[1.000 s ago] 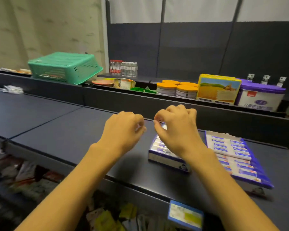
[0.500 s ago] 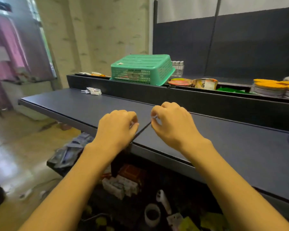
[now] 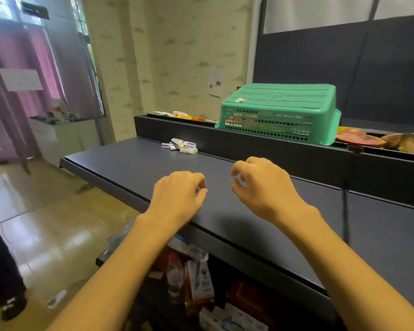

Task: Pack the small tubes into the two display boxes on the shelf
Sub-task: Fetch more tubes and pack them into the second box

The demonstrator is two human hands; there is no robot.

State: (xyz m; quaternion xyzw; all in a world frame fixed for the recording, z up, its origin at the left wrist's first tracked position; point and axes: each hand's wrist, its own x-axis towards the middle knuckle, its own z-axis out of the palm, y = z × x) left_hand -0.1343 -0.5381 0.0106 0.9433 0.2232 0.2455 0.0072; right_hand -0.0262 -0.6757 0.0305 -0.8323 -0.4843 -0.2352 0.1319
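A small pile of white and purple tubes (image 3: 180, 146) lies at the far left of the dark shelf (image 3: 129, 161), against its back wall. My left hand (image 3: 177, 194) hovers over the shelf's front part with its fingers curled under and the thumb against the index finger, and nothing shows in it. My right hand (image 3: 263, 187) hovers beside it, fingers loosely curled, thumb and index finger slightly apart and holding nothing. Both hands are well short of the tubes. The two display boxes are out of view.
An upturned green basket (image 3: 280, 111) sits on the raised back ledge, with packets and bowls (image 3: 368, 139) to its right. Packaged goods (image 3: 196, 271) are stacked under the shelf. A person's dark leg and shoe (image 3: 10, 304) stand on the tiled floor at left.
The view has swung left along the shelf, so the display boxes have left the frame and the tube pile has come closer. My hands have moved slightly apart, and the right hand's fingers have loosened.
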